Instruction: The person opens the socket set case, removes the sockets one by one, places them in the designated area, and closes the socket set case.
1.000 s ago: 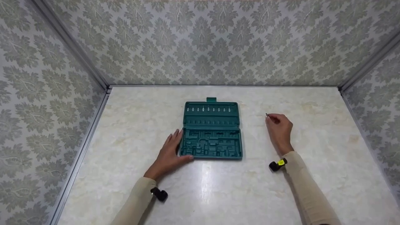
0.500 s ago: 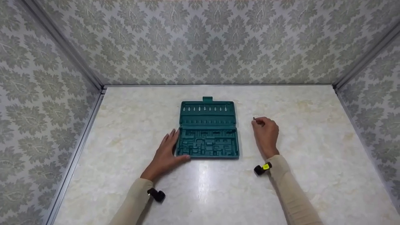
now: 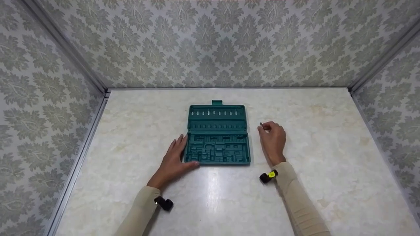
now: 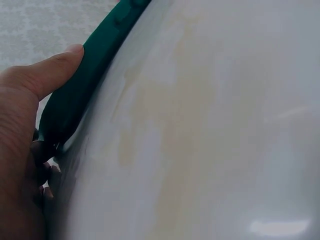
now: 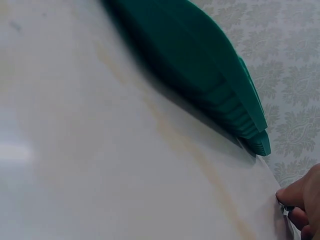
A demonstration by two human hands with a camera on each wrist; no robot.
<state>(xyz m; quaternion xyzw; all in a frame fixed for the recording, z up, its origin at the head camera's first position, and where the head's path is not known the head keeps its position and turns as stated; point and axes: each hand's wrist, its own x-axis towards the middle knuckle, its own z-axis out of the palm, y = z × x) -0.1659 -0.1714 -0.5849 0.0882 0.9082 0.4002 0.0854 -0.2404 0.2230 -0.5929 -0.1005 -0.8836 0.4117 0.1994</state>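
A green plastic tool case [image 3: 217, 135] lies spread flat on the table, as the head view shows. Several small silver bits [image 3: 214, 112] stand in a row in its upper half, while moulded recesses fill the lower half. At the case's lower left corner rests my left hand [image 3: 173, 162], its fairly straight fingers along the left side and its thumb on the front edge; the left wrist view shows the thumb [image 4: 60, 67] against the green wall. Right of the case, my right hand [image 3: 274, 139] pinches a small dark screwdriver bit [image 3: 261, 124] between thumb and forefinger, apart from the case.
The pale marbled table [image 3: 210, 200] reaches back to a wall with patterned paper [image 3: 216, 49]. More papered walls stand at left and right. A latch tab [image 3: 217, 102] juts from the case's far edge.
My right hand has moved left towards the case, with the screwdriver bit still pinched. The left hand stays at the case's corner. The whole head view has shifted slightly.
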